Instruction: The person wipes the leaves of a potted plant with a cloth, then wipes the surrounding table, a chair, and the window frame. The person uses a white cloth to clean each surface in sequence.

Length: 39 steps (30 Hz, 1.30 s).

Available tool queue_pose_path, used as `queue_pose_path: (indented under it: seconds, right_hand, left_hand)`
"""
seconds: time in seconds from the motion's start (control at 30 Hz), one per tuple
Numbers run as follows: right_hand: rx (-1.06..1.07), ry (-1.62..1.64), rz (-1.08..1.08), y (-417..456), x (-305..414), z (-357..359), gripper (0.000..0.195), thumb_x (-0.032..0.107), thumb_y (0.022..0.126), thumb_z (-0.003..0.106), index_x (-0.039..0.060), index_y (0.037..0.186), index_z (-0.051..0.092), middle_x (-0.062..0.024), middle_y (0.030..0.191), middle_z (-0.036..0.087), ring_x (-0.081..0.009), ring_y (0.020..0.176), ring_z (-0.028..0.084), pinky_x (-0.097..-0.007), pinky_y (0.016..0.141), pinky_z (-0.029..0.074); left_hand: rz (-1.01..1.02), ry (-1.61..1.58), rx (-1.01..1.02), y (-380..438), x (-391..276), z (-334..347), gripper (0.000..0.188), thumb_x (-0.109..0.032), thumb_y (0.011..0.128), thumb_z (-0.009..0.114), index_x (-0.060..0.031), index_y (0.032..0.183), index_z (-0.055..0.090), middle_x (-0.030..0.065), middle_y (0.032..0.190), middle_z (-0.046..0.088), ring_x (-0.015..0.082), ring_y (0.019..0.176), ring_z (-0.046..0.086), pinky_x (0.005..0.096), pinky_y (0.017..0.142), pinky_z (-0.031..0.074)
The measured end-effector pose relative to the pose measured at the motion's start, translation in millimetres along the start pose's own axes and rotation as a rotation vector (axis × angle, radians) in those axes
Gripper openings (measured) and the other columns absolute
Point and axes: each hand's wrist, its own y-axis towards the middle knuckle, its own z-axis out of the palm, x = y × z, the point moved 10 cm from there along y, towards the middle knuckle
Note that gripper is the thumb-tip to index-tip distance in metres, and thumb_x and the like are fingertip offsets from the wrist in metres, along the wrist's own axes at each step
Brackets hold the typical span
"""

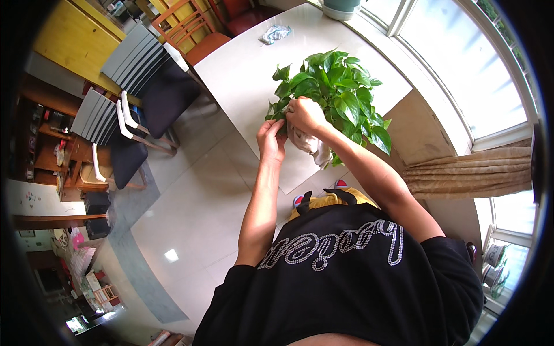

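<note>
A leafy green pothos plant (342,86) stands on the near part of a white table (242,65); its pot is hidden by leaves, cloth and hands. At the plant's left edge, my left hand (272,138) has its thumb and fingers closed on a green leaf. Just above and to the right, my right hand (306,114) grips a whitish cloth (307,140), which hangs down below it in front of the foliage. The fingertips of both hands are close together among the leaves.
A crumpled clear plastic bundle (275,34) lies farther back on the table, near a potted container (341,8) by the window. Chairs with dark seats (169,99) stand to the left. A beige curtain (471,171) hangs at the right.
</note>
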Motion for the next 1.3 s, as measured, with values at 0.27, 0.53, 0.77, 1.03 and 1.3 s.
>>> queue_pose_path:
  seconds: [0.27, 0.53, 0.77, 1.03, 1.3]
  right_hand:
    - [-0.064, 0.007, -0.087, -23.2, 12.7, 5.9, 0.014, 0.017, 0.073, 0.058, 0.0029, 0.076, 0.059, -0.0186, 0.082, 0.054, -0.0380, 0.066, 0.059, -0.0445, 0.062, 0.049]
    - [-0.111, 0.039, -0.253, -62.1, 40.1, 19.0, 0.009, 0.015, 0.074, 0.060, 0.0061, 0.073, 0.058, -0.0127, 0.078, 0.055, -0.0324, 0.062, 0.059, -0.0404, 0.059, 0.050]
    - [0.075, 0.203, -0.293, -85.2, 36.2, 28.5, 0.010, 0.014, 0.073, 0.060, 0.0085, 0.081, 0.065, -0.0107, 0.078, 0.058, -0.0287, 0.067, 0.060, -0.0382, 0.064, 0.050]
    - [0.270, 0.360, -0.203, -115.1, -1.6, 1.8, 0.022, 0.020, 0.070, 0.063, 0.0094, 0.089, 0.069, -0.0128, 0.085, 0.062, -0.0297, 0.079, 0.061, -0.0365, 0.073, 0.050]
    - [0.060, 0.374, 0.112, -89.8, -43.5, -44.1, 0.028, 0.023, 0.070, 0.062, 0.0037, 0.089, 0.068, -0.0175, 0.086, 0.064, -0.0332, 0.078, 0.063, -0.0361, 0.072, 0.050]
  left_hand:
    - [-0.083, -0.186, 0.021, -11.5, 12.0, 15.8, 0.038, -0.037, 0.092, 0.048, -0.0049, 0.111, 0.056, 0.0068, 0.110, 0.058, 0.0179, 0.106, 0.051, 0.0328, 0.093, 0.039]
    - [-0.163, -0.083, 0.049, -16.6, 20.8, 12.8, 0.072, -0.058, 0.091, 0.032, -0.0012, 0.134, 0.034, 0.0170, 0.122, 0.052, 0.0266, 0.110, 0.051, 0.0389, 0.097, 0.039]
    - [-0.111, -0.023, 0.097, -15.4, 15.2, 8.8, 0.074, -0.059, 0.091, 0.031, -0.0021, 0.138, 0.024, 0.0188, 0.125, 0.050, 0.0289, 0.112, 0.051, 0.0406, 0.096, 0.039]
    - [-0.173, -0.002, -0.102, -22.4, 27.6, -51.2, 0.056, -0.050, 0.092, 0.035, -0.0070, 0.128, 0.039, 0.0141, 0.125, 0.051, 0.0242, 0.118, 0.046, 0.0369, 0.100, 0.027]
    - [-0.149, 0.323, -0.062, -33.9, 57.7, -38.5, 0.039, -0.027, 0.085, 0.055, -0.0097, 0.120, 0.053, 0.0057, 0.113, 0.060, 0.0190, 0.107, 0.053, 0.0404, 0.095, 0.028]
